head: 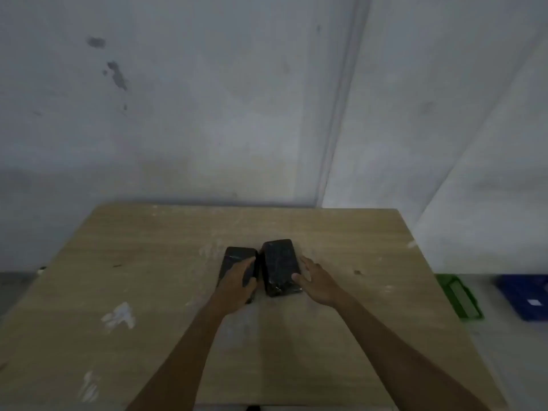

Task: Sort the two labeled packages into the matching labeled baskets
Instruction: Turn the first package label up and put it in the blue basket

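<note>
Left hand [237, 281] lay on the left package [237, 256], fingers curled over it — right hand [315, 280] touched the right package [280, 265], fingers spread.

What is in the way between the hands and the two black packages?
Nothing visible. The left hand already lies on the left black package, and the right hand touches the side of the right black package on the wooden table.

Blurred throughout; labels on both packages [280, 266] unreadable. At right, green basket [462, 301] table-hidden, blue basket [525, 298] edge-cropped.
</note>
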Motion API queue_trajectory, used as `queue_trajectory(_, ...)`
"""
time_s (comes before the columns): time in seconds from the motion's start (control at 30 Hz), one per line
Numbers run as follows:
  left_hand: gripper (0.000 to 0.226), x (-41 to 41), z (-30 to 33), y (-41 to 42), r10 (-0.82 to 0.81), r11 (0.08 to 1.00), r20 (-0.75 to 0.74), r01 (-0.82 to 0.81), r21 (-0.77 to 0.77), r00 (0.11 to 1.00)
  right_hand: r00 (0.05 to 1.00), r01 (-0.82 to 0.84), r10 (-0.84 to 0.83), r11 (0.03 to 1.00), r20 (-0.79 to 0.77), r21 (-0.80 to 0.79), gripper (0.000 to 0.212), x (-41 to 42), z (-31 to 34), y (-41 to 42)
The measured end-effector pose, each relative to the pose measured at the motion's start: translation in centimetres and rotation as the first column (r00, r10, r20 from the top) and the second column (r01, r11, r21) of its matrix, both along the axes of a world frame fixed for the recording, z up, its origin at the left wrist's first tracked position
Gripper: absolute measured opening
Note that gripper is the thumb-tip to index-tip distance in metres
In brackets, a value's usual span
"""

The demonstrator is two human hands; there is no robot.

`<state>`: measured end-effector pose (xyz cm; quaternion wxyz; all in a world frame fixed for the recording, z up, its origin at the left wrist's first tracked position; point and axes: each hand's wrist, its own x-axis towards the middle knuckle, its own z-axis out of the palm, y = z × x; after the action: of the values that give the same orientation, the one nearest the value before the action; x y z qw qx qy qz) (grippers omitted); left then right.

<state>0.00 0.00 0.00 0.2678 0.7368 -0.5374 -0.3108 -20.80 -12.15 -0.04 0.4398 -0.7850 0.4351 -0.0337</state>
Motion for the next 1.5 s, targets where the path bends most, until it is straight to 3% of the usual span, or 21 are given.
queue_trajectory(0.13, 0.056, 0.9, -2.3, -2.4, 0.008, 1.000, 0.066, -0.007, -0.021, 0.998, 0.989, 0.128, -0.125, 0.991, -0.083, 0.038, 0.075, 2.3, -2.5, -0.5)
queue_trajectory(0.37, 0.059, 3.7, -4.7, -8.9, -0.107, 0.994, 0.175, 0.110, -0.008, 0.979, 0.937, 0.340, -0.344, 0.938, -0.063, -0.060, 0.081, 5.2, -6.2, -0.7)
queue_trajectory(0.63, 0.065, 4.2, -7.2, -14.9, -0.296, 0.947, 0.327, 0.230, 0.226, 0.897, 0.960, 0.260, -0.264, 0.964, -0.093, -0.050, 0.079, 4.0, -8.7, -2.6)
queue_trajectory(0.8, 0.069, 1.3, -7.7, -15.0, -0.167, 0.983, 0.428, 0.115, 0.146, 0.888, 0.977, 0.187, -0.190, 0.982, -0.102, -0.036, 0.072, 1.0, -8.8, -6.3)
queue_trajectory(0.9, 0.074, -1.6, -7.5, -14.4, -0.050, 0.988, 0.463, -0.023, 0.150, 0.885, 0.940, 0.330, -0.334, 0.942, -0.069, -0.065, 0.068, -0.6, -8.7, -7.6)
queue_trajectory(1.0, 0.075, -4.8, -7.5, -13.2, 0.077, 0.973, 0.424, -0.160, 0.164, 0.902, 0.900, 0.434, -0.435, 0.900, -0.043, -0.037, 0.069, -1.5, -8.8, -8.3)
queue_trajectory(1.17, 0.066, -7.8, -8.0, -11.0, 0.297, 0.928, 0.177, -0.328, 0.180, 0.938, 0.927, 0.370, -0.372, 0.928, -0.053, -0.044, 0.057, -2.9, -8.8, -9.5)
queue_trajectory(1.3, 0.062, -7.6, -8.4, -10.0, 0.322, 0.935, -0.002, -0.318, 0.158, 0.947, 0.956, 0.280, -0.281, 0.960, -0.088, -0.025, 0.057, -4.1, -8.6, -10.5)
queue_trajectory(1.4, 0.062, -6.8, -8.9, -10.1, 0.289, 0.941, -0.037, -0.277, 0.192, 0.956, 0.944, 0.311, -0.307, 0.950, -0.121, 0.019, 0.064, -4.8, -8.6, -10.4)
queue_trajectory(1.5, 0.063, -6.2, -9.0, -10.6, 0.226, 0.951, -0.097, -0.197, 0.239, 0.969, 0.953, 0.280, -0.273, 0.960, -0.129, 0.033, 0.053, -5.2, -8.6, -10.3)
